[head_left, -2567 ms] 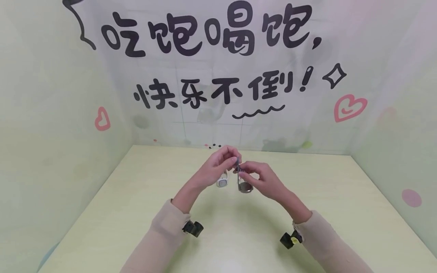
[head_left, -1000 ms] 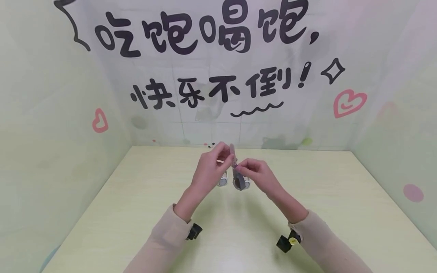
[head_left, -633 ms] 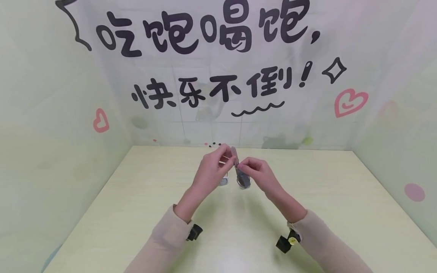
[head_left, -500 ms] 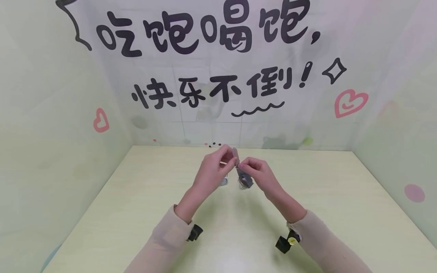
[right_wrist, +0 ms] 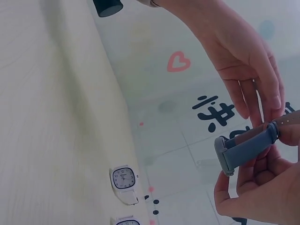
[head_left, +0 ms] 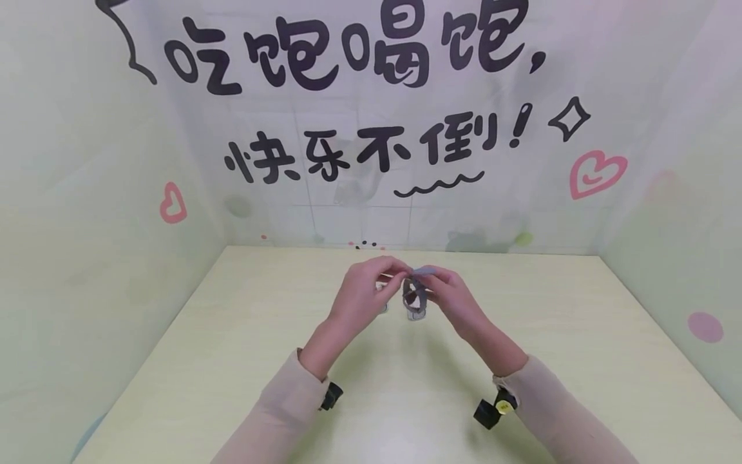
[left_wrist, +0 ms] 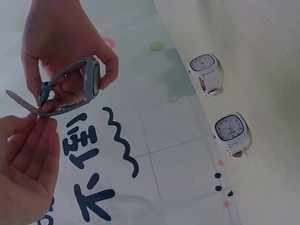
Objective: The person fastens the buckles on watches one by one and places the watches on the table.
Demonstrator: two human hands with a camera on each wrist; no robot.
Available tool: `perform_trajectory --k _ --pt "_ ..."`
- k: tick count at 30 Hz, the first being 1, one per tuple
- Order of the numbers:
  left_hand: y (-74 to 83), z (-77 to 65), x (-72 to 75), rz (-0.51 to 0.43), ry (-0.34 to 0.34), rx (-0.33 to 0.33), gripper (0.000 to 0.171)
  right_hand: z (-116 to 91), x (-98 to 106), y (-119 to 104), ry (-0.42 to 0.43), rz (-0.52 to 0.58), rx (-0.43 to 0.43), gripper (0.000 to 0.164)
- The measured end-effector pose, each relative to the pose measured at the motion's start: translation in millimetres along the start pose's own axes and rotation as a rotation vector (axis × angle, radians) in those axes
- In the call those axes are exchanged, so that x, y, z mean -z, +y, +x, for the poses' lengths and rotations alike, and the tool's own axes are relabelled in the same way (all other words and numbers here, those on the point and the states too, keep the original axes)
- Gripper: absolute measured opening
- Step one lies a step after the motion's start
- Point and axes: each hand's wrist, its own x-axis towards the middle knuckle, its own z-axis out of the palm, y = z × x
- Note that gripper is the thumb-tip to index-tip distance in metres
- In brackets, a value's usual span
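Note:
Both hands hold a grey-blue wristwatch (head_left: 422, 299) up above the table, its strap joined into a loop. In the left wrist view, my left hand (left_wrist: 33, 173) pinches the strap beside the buckle (left_wrist: 45, 93), and the strap's free end sticks out past the fingertips. My right hand (head_left: 455, 299) grips the watch from the other side, some fingers showing through the loop and one at the watch case (left_wrist: 92, 78). From the right wrist view, the broad outer strap (right_wrist: 251, 149) faces the camera, with my left hand (right_wrist: 248, 65) reaching down from above.
Two white square-faced watches, one (left_wrist: 204, 63) nearer the right and another (left_wrist: 230, 129) to its left, lie on the pale wooden table (head_left: 261, 386). My hands partly cover them in the head view. A printed cloth backdrop (head_left: 348, 212) rises behind the table's back edge.
The strap's free end stood upright at my left fingers; now it tips over to the right. The watch has turned so its loop shows open, and my right fingers have shifted from the strap around it.

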Motion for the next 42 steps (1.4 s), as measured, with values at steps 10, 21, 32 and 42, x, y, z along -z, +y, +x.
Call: perform_trajectory --k 10,21,32,42 --pt "-4.3 -2.3 4.2 0.357 -0.005 -0.187 0.024 -1.2 10.7 -0.4 -0.137 0.111 0.008 0.032" --pt "-10.6 -7.4 6.2 0.375 -0.073 -0.095 0.031 -2.5 10.1 2.0 -0.156 0.050 0.007 0.034" --pt "-14.3 -8.1 0.0 0.109 -0.051 0.049 0.022 -3.0 5.5 -1.2 -0.144 0.060 0.015 0.037" --pt "-23.4 -1.7 4.1 -0.383 -0.213 0.189 0.022 -3.5 8.6 1.0 -0.253 0.157 0.019 0.018"
